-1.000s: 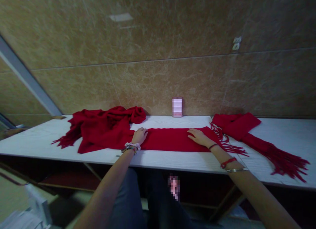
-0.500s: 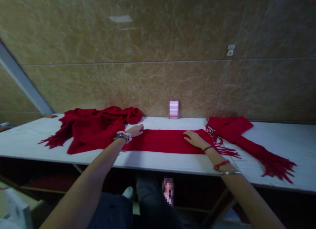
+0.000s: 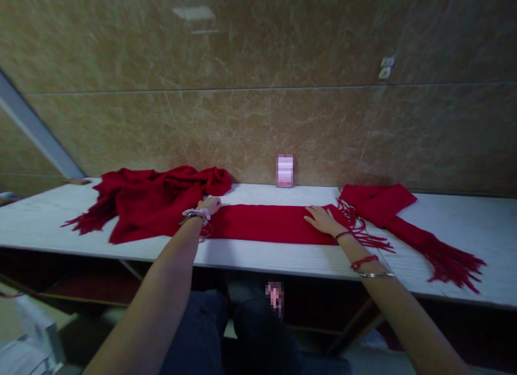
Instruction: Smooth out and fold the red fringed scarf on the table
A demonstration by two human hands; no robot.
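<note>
A red fringed scarf (image 3: 262, 224) lies spread in a flat, folded strip across the white table. My left hand (image 3: 210, 205), with curled fingers, is closed at the strip's left end, near its far edge; the fingertips are partly hidden. Toward the right end, my right hand (image 3: 322, 221) rests flat on the cloth with its fingers spread. Loose fringe shows just right of that hand.
A heap of red cloth with fringe (image 3: 149, 200) lies at the left. Another red scarf (image 3: 377, 205) lies folded at the right, its fringe toward the front edge. A phone-like blurred object (image 3: 285, 171) leans on the marble wall (image 3: 250, 127) behind the white table (image 3: 258, 260).
My left hand has slid left along the strip and its fingers look more curled. My right hand has shifted slightly right, still flat. The view has tilted down a little.
</note>
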